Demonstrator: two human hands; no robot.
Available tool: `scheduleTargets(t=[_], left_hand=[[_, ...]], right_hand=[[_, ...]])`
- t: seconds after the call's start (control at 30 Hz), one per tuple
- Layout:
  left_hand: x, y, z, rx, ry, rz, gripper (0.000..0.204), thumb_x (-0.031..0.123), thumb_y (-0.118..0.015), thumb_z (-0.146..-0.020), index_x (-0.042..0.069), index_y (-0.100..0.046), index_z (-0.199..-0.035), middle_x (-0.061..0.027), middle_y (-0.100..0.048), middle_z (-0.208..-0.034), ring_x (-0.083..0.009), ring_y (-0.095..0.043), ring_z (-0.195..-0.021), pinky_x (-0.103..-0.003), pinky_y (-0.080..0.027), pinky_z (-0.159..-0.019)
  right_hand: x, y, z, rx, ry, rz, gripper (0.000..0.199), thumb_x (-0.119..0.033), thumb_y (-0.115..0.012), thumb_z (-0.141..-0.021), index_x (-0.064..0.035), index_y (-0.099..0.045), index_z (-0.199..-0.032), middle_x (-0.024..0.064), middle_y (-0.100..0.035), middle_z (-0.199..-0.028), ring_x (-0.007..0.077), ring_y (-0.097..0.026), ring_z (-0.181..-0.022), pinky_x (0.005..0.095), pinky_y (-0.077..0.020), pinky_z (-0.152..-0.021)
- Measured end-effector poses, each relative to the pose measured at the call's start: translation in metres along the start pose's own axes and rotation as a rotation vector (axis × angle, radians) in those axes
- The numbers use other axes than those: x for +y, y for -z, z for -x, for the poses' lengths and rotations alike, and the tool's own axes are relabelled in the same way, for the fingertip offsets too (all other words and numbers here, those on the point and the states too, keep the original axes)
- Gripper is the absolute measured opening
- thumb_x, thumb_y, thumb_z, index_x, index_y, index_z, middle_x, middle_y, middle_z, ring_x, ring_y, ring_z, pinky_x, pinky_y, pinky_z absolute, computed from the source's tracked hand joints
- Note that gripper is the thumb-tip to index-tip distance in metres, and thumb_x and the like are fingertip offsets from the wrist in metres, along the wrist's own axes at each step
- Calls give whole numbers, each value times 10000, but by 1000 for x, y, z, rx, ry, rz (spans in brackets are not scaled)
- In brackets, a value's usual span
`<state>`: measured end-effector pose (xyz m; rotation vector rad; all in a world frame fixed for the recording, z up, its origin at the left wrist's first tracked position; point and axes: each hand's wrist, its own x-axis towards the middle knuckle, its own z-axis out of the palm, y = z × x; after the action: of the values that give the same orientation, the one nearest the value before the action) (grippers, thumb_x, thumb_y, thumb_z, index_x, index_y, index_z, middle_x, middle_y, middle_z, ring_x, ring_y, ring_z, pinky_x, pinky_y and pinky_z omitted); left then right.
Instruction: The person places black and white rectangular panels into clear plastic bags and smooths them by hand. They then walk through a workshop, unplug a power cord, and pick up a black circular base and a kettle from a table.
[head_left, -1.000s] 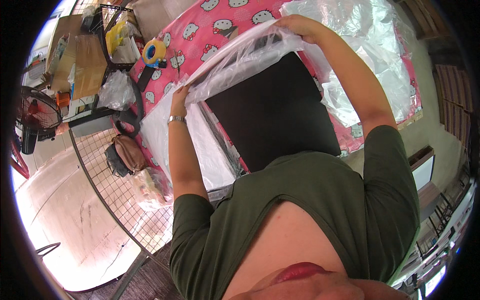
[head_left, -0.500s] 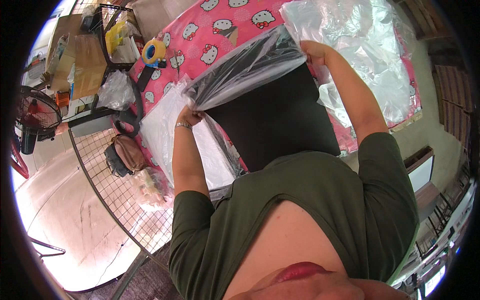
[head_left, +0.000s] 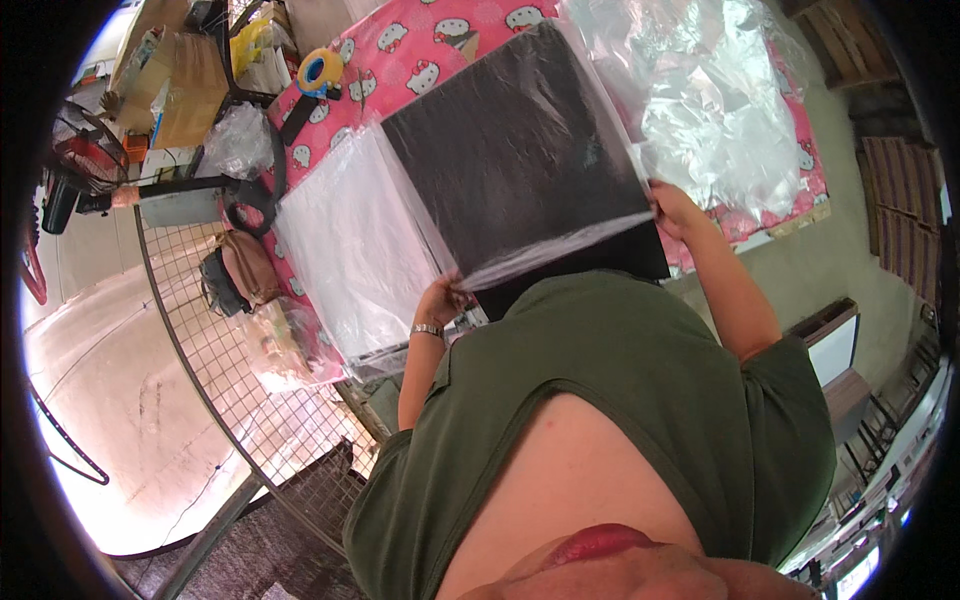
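A flat black sheet [head_left: 590, 262] lies on the table before me, its near end close to my body. A clear plastic bag [head_left: 520, 140] covers most of it, with the bag's open edge running across near the front. My left hand [head_left: 441, 300] is closed on the left corner of that edge. My right hand [head_left: 676, 210] pinches the bag's edge at the right side. To the left, a stack of plastic-wrapped white sheets [head_left: 355, 240] reaches almost to my left hand. Right of the black sheet lies a heap of loose clear plastic bags [head_left: 710, 110].
The table wears a pink patterned cover [head_left: 400, 50]. A tape roll on a dispenser [head_left: 320, 75] sits at the far left. Along the left are a wire mesh panel [head_left: 200, 330], a brown bag [head_left: 248, 268], a fan [head_left: 90, 145] and cardboard [head_left: 190, 95].
Both hands have come toward my body, drawing the plastic bag down over the black sheet. More of the sheet is now covered, and only a strip by my body stays bare.
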<state>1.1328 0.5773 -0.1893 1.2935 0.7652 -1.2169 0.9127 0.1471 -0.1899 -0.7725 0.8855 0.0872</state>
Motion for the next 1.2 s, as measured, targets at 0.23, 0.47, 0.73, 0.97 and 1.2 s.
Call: scheduleTargets(t=[0.23,0.47,0.73,0.97,1.2], left_hand=[[0,19,15,-101,-154,162,198,226,-427,-909,117,-523,-774,25,-472,-612,-116,-422,-537,-245,-372,-518],[-129,60,40,39,-57,179,195,250,-461,-903,72,-542,-907,10,-477,-649,-105,-437,-553,-247,-375,-474],[-160,84,1,107,-263,-187,293,268,-575,-842,32,-533,-1011,-32,-516,-758,-114,-492,-618,-272,-419,-524],[-83,35,-11,540,-788,-734,461,260,-614,-793,-52,-497,-1111,-190,-594,-984,-295,-583,-828,-366,-454,-759],[-34,26,45,331,-576,-435,487,155,-583,-818,-11,-359,-1217,-131,-567,-866,-236,-610,-668,-333,-514,-537]], right_hand=[[21,-3,-32,-161,-17,-121,288,-48,-482,-815,-23,-524,-1099,26,-594,-882,128,-533,-674,255,-448,-632],[88,36,87,79,-269,-156,224,-185,-548,-852,-140,-538,-1071,-81,-434,-667,45,-353,-513,229,-315,-503],[115,32,101,77,-213,337,198,-205,-582,-834,-55,-578,-964,-34,-495,-688,45,-357,-497,194,-278,-452],[91,-5,82,-62,-355,1037,289,-265,-627,-790,-3,-606,-911,79,-572,-734,115,-476,-552,285,-370,-472],[105,-47,35,-413,83,1291,515,-353,-633,-766,2,-525,-1123,189,-575,-1077,296,-548,-988,385,-419,-839]])
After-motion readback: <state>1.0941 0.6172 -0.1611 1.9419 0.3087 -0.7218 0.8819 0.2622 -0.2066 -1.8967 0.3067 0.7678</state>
